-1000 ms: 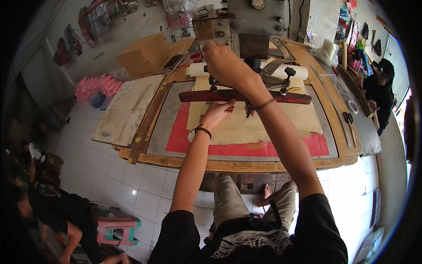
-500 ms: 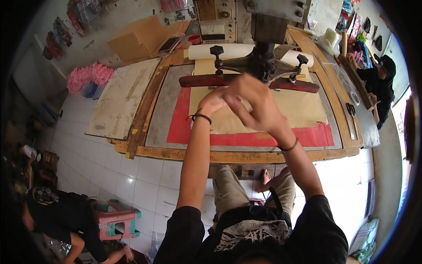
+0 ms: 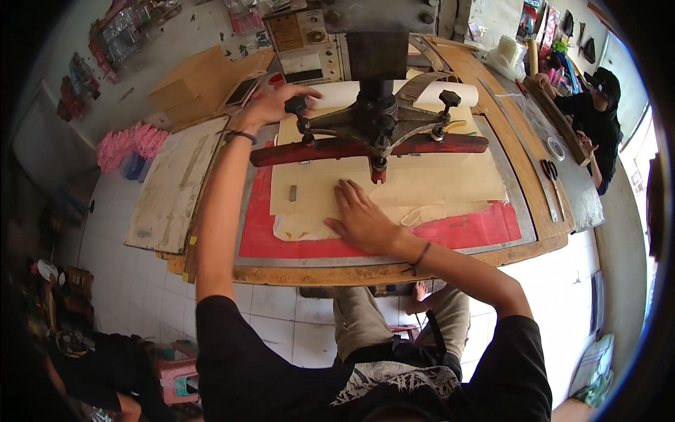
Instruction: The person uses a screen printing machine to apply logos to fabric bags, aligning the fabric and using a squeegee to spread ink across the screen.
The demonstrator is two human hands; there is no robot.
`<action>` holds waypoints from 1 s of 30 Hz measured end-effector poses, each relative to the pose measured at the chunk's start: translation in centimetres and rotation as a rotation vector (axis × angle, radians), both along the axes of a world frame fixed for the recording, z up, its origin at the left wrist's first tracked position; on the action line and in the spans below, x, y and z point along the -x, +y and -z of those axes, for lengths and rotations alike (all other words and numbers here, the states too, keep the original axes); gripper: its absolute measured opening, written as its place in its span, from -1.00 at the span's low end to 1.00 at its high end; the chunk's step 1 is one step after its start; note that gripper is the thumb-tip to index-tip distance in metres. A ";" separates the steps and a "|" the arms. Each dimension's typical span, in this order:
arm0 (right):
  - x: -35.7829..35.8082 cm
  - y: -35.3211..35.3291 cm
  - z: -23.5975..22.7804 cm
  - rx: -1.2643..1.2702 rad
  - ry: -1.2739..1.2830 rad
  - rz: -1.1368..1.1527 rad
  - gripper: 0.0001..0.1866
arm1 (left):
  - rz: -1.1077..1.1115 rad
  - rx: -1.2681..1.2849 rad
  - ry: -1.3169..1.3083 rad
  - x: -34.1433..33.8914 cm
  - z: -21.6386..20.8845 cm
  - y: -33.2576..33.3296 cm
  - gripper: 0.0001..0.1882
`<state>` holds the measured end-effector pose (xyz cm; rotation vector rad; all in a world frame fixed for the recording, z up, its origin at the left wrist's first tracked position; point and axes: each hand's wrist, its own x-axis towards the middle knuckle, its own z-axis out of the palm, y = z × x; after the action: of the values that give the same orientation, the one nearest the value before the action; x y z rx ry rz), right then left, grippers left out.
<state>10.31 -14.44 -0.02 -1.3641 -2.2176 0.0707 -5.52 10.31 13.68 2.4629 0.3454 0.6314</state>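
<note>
My right hand [image 3: 364, 219] lies with its fingers spread on a cream sheet [image 3: 429, 179], holding nothing. Under that sheet, a red sheet [image 3: 295, 249] shows along the front and left. My left hand [image 3: 275, 105] reaches out at the far left, fingers stretched and slightly blurred, beside a black star knob [image 3: 296, 106]. I cannot tell whether it touches the knob. The knob stands on a press head [image 3: 376, 119] with a red crossbar [image 3: 281, 152], above the sheets. On the cream sheet sits a small grey metal piece [image 3: 293, 192], left of my right hand.
A white roll [image 3: 450, 95] lies behind the press. Black scissors [image 3: 550, 171] and a long metal ruler [image 3: 524, 144] lie on the right. To the left are a worn board [image 3: 176, 186] and a cardboard box [image 3: 190, 81]. A person [image 3: 598, 119] works at the far right.
My hands, close together under the crossbar before, are now apart. My left hand has gone far and left, my right hand down onto the cream sheet. The view has shifted too.
</note>
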 end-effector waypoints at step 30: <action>-0.2 4.2 0.7 0.196 0.177 0.165 -0.20 | -0.007 0.309 0.497 -7.3 5.5 2.7 -0.69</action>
<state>10.52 -10.22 -0.70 -1.5767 -1.9865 0.3438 1.83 12.99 8.18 2.2865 0.5926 -0.0463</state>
